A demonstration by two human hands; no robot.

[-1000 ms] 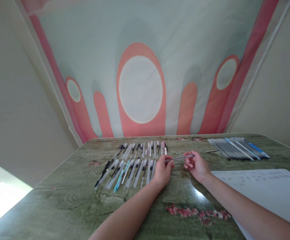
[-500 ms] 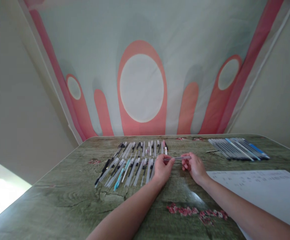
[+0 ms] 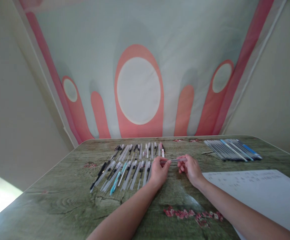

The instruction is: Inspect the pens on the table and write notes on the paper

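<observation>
Both my hands pinch one thin clear pen held level just above the table. My left hand grips its left end with thumb and fingers. My right hand holds the right end, fingers curled. Right beside my left hand lie two rows of several pens, clear-bodied with black, white and teal caps, laid side by side. The pen's tip is hidden in my left fingers.
A second batch of several grey and blue pens lies at the table's back right. A white printed sheet covers the right front. A pink and pale cloth hangs behind the table. Bright floor shows at the far left.
My hands have drawn closer together along the pen and shifted slightly left, toward the rows of pens. The pen stays level between them.
</observation>
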